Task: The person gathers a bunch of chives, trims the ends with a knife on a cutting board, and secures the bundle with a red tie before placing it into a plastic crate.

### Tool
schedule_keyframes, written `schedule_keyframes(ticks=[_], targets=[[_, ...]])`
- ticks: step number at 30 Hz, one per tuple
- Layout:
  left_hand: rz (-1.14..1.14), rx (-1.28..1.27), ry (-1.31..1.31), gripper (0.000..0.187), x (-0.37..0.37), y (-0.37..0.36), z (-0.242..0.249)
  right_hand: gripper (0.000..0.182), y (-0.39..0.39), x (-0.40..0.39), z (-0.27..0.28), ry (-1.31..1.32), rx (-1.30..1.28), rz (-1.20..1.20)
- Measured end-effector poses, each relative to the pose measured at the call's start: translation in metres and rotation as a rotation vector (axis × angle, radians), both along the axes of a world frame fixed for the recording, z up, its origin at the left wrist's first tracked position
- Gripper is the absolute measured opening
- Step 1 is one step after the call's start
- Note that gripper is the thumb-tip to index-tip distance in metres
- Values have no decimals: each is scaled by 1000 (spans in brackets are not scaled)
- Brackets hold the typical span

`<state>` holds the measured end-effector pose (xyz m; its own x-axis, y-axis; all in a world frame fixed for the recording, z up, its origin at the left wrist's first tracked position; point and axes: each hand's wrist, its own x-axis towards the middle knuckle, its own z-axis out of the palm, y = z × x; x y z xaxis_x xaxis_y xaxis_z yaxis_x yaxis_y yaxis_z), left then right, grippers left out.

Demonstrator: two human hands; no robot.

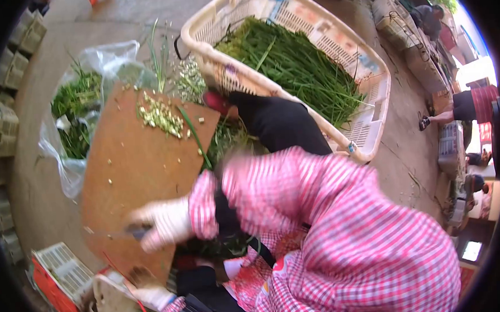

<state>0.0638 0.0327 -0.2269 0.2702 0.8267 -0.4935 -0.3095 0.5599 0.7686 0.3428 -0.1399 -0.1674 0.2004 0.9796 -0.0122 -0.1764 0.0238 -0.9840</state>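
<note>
Head camera: grips a blurred knife-like tool (136,234), probably light, stiff and safest held by its handle, in the white-gloved right hand (166,221) above the brown board (139,175), apart from the chopped stalks (160,116), but cannot tell the grip of the left hand (154,298).

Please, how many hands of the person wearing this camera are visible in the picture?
2. The right hand is over the brown board, blurred, holding a dark tool. The left hand is near the board's lower edge, beside a pale basket; its fingers are unclear.
</note>
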Motion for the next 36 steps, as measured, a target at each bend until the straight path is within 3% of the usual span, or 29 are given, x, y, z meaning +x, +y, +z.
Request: schedule_keyframes(ticks=[1, 4, 8, 9, 10, 12, 14, 17, 20, 22, 23, 24, 25, 26, 27, 28, 29, 31, 33, 36], targets=[[17, 18, -5, 32, 9, -12, 10, 51, -8, 35, 14, 49, 87, -33], [7, 32, -101, 32, 14, -25, 24, 47, -69, 135, 127, -103, -336, -97], [-40, -6, -241, 32, 21, -16, 16, 32, -123, 175, 180, -205, -305, -443], [-60, 22, -255, 30, 22, -15, 13, 21, -137, 183, 187, -185, -304, -421], [-156, 49, -299, 32, 18, -13, 8, 23, -149, 189, 190, -193, -256, -390], [-134, 30, -303, 29, 34, -29, 33, 26, -164, 181, 208, -197, -226, -523], [-140, -30, -381, 39, 36, -31, 40, 46, -179, 194, 205, -196, -187, -503], [-64, -109, -350, 41, 37, -35, 49, 44, -198, 199, 218, -222, -64, -442], [-16, -92, -323, 43, 36, -37, 42, 31, -202, 190, 228, -83, -21, -487], [-31, -65, -347, 43, 39, -38, 42, 27, -191, 180, 230, -164, -159, -555], [-71, -141, -445, 44, 39, -35, 36, 26, -181, 177, 219, -326, -119, -584], [13, -149, -370, 41, 41, -37, 34, 21, -167, 168, 208, -301, -168, -634], [93, -1, -255, 24, 37, -35, 27, 24, -155, 156, 205, -351, -448, -587], [112, -4, -242, 22, 50, -45, 39, 29, -133, 136, 191, -222, -386, -529], [177, 40, -157, 23, 60, -49, 46, 33, -120, 131, 143, -251, -344, -471], [195, 36, -134, 27, 64, -48, 44, 37, -101, 113, 142, -276, -520, -324], [173, -4, -131, 30, 65, -48, 45, 40, -84, 101, 95, -160, -451, -197], [176, 6, -100, 33, 69, -48, 48, 39, -47, 64, 15, -268, -243, -128], [178, 12, -91, 35, 68, -47, 47, 44, -13, 25, -29, -105, -302, -18], [174, 43, -83, 33, 68, -46, 47, 47, 14, 0, -50, 28, -449, 63]])
